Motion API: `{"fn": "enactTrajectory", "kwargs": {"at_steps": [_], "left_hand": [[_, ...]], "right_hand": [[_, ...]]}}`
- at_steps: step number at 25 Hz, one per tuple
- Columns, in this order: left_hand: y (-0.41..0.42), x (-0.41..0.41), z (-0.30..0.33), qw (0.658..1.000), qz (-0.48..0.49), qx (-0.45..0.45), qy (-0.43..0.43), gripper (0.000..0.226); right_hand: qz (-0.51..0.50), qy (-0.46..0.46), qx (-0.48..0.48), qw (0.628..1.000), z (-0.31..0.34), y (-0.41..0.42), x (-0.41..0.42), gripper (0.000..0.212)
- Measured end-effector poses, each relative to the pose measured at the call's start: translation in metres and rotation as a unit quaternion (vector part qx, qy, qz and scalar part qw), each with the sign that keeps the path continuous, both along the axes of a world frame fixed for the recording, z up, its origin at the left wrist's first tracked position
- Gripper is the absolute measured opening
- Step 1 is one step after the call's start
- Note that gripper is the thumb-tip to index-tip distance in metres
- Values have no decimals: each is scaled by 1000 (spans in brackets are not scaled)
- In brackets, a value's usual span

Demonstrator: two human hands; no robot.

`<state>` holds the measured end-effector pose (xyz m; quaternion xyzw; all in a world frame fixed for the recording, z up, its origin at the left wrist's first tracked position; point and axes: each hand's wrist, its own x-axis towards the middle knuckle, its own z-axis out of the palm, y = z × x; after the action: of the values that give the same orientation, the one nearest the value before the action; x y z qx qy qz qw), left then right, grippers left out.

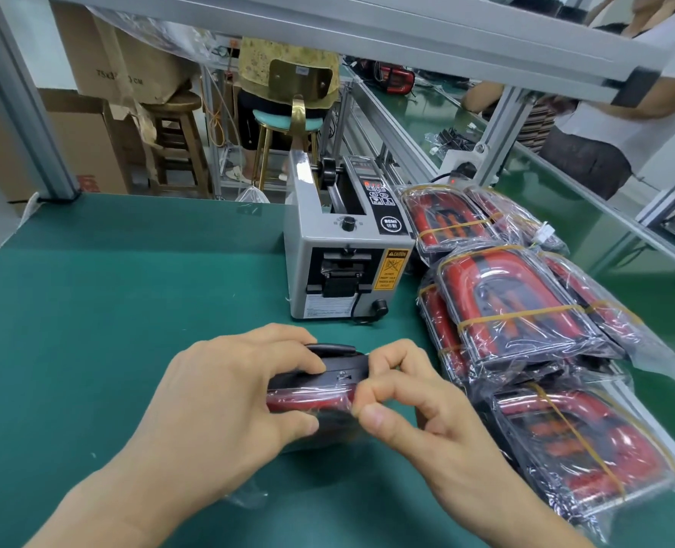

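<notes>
A red and black device in a clear plastic bag (pixel 316 389) stands on edge on the green mat (pixel 130 310) in front of me. My left hand (pixel 225 401) grips it from the left, fingers over the top and thumb on its near side. My right hand (pixel 411 409) pinches the bag at the device's right end between thumb and curled fingers. Loose bag plastic trails under my left wrist.
A grey automatic tape dispenser (pixel 347 247) stands just behind the device. Several bagged red devices bound with yellow rubber bands (pixel 525 310) are piled at the right. Aluminium frame posts, stools, cardboard boxes and another person (pixel 624 112) lie beyond the bench.
</notes>
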<state>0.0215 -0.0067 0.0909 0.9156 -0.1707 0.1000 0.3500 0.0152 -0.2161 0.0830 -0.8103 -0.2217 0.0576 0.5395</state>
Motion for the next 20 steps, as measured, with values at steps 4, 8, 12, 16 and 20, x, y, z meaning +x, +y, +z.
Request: {"fn": "enactTrajectory", "kwargs": {"at_steps": [4, 8, 12, 16, 20], "left_hand": [[-3, 1, 0, 1000, -3, 27, -14, 52], [-3, -1, 1, 998, -25, 58, -10, 52], [-1, 8, 1, 999, 22, 32, -6, 40], [4, 9, 5, 999, 2, 33, -10, 45], [2, 2, 4, 998, 14, 59, -19, 44]], "right_hand": [[-49, -125, -70, 989, -10, -8, -4, 8], [-6, -360, -234, 903, -9, -14, 0, 15], [42, -203, -199, 958, -13, -4, -18, 57], [-25, -293, -216, 931, -8, -2, -13, 34], [-115, -238, -118, 957, 15, 5, 15, 20]]}}
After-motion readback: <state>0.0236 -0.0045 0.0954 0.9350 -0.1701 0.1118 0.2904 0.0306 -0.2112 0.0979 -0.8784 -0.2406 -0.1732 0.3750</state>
